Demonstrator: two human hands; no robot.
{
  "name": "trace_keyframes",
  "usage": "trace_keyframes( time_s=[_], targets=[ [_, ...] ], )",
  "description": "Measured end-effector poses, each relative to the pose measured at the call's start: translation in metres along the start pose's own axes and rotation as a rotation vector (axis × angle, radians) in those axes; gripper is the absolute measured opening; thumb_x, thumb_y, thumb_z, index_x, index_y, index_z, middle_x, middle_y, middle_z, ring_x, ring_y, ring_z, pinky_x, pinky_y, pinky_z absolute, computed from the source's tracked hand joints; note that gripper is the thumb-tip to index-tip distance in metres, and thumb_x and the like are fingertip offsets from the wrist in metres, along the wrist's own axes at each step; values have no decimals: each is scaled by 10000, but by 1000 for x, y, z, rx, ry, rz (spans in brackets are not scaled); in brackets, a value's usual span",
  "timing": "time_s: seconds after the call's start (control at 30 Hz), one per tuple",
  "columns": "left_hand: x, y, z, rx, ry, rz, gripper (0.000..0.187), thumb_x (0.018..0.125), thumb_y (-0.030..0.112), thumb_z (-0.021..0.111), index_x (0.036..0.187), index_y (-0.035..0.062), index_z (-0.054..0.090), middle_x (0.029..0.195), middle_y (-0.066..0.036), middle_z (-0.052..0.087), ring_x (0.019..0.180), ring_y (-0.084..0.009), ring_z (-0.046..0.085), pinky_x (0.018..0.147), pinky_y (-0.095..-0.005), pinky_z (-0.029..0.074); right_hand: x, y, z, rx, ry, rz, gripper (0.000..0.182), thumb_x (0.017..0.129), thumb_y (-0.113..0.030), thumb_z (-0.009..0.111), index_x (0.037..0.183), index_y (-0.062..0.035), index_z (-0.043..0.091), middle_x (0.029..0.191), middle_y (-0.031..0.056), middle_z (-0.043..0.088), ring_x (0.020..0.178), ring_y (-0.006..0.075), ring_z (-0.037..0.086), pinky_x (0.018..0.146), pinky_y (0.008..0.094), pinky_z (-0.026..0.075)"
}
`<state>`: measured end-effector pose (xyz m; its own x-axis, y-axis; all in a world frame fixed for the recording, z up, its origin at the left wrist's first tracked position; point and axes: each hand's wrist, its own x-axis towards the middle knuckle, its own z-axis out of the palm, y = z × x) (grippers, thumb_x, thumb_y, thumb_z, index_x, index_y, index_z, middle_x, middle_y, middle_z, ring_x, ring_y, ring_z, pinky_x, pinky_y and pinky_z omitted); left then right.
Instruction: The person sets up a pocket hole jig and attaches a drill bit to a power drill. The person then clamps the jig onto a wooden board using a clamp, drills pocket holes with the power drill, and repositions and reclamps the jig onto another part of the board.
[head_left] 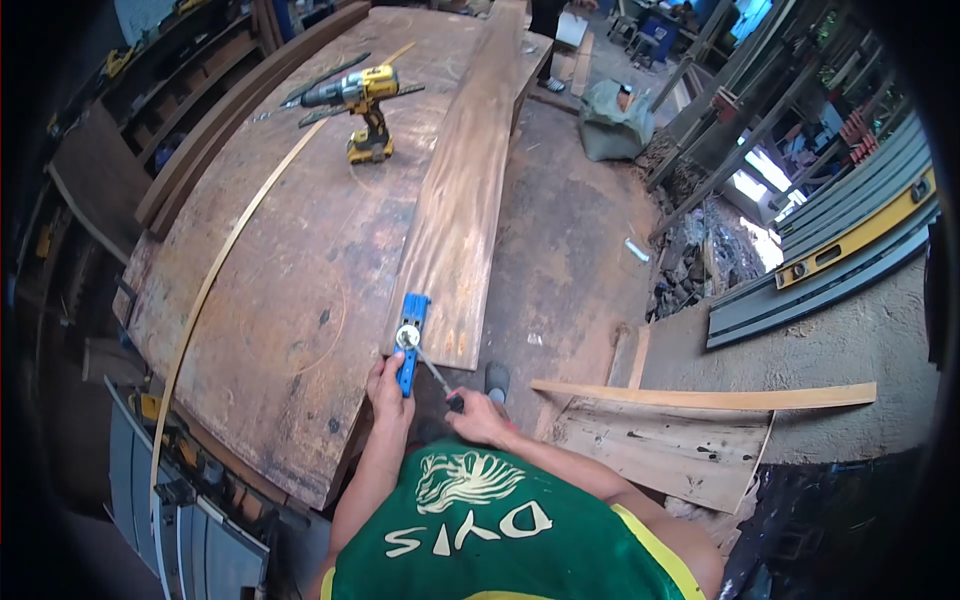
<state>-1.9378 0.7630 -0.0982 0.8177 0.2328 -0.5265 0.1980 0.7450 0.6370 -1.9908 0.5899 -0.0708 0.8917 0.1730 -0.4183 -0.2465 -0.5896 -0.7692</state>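
Note:
A long brown board (460, 190) lies along the right side of the worktable (290, 270), its near end over the table's edge. My left hand (388, 388) is closed on a blue jig (413, 312), which sits at the board's near left corner and has a round pale disc on it. My right hand (480, 416) grips a screwdriver (437, 376) with a dark and red handle. The shaft points up and left to the disc; whether its tip touches a screw is too small to tell.
A yellow and black drill (368, 110) stands upright on the table near thin rods. A long thin strip (210, 280) curves down the left side. Dark beams (215, 130) line the far left edge. A person's foot (552, 84) shows beyond the table. Boards (660, 450) lie at right.

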Motion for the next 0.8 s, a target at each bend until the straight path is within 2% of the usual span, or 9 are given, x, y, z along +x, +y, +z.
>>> trace_keyframes(
  time_s=[0.07, 0.13, 0.2, 0.37, 0.5, 0.53, 0.73, 0.8],
  targets=[
    [-1, 0, 3, -22, 19, 8, 224, 866, 40, 679, 1063, 14, 575, 944, -84, 657, 809, -190, 675, 717, -337, 583, 2, 9, 7, -13, 29, -72, 457, 749, -242, 686, 1138, -8, 624, 928, 263, 682, 946, 421, 666, 845, 459, 520],
    [3, -1, -3, -10, -2, -11, 225, 872, 44, 672, 1073, 14, 575, 951, -84, 654, 813, -193, 674, 731, -352, 582, 0, 3, 3, 4, -3, -6, 468, 754, -242, 682, 1153, -7, 616, 922, 259, 684, 941, 410, 672, 846, 459, 521],
    [3, -3, -5, -17, -2, -10, 224, 874, 45, 668, 1077, 16, 576, 954, -84, 653, 816, -194, 673, 738, -352, 580, -2, -5, -2, 38, -63, 39, 488, 786, -239, 658, 1225, -33, 605, 951, 276, 678, 993, 435, 654, 910, 481, 498],
    [-1, 1, 1, -32, -12, -19, 217, 875, 43, 662, 1073, 30, 574, 941, -74, 646, 800, -190, 663, 728, -332, 566, -6, -10, -2, 25, -42, 42, 479, 789, -238, 653, 1220, -33, 606, 1013, 304, 667, 1044, 454, 633, 927, 490, 486],
    [3, -2, -4, -24, -22, -13, 209, 871, 33, 658, 1059, 39, 570, 917, -64, 640, 749, -186, 657, 665, -318, 562, -2, -2, 4, -11, -18, -3, 483, 792, -248, 653, 1224, -36, 611, 907, 277, 673, 967, 433, 655, 891, 487, 498],
    [4, -2, -4, -22, 0, -15, 208, 869, 30, 660, 1055, 41, 569, 918, -67, 640, 738, -185, 658, 649, -315, 563, -4, -8, 2, 5, -41, 44, 481, 796, -248, 650, 1224, -30, 613, 910, 274, 673, 961, 425, 659, 885, 484, 499],
    [3, -2, -3, -54, -15, -12, 204, 871, 9, 648, 1058, 35, 568, 924, -72, 639, 763, -185, 662, 680, -318, 570, -6, -17, 1, -23, -21, 62, 445, 850, -305, 654, 1190, -18, 630, 979, 276, 681, 1027, 444, 640, 923, 482, 496],
    [6, -3, -6, -57, -38, -10, 197, 874, 3, 643, 1054, 28, 568, 923, -74, 639, 775, -189, 665, 689, -319, 570, -3, -11, 7, -87, 56, 26, 462, 865, -367, 683, 1150, -4, 663, 890, 271, 697, 931, 402, 692, 865, 460, 527]
  ],
)
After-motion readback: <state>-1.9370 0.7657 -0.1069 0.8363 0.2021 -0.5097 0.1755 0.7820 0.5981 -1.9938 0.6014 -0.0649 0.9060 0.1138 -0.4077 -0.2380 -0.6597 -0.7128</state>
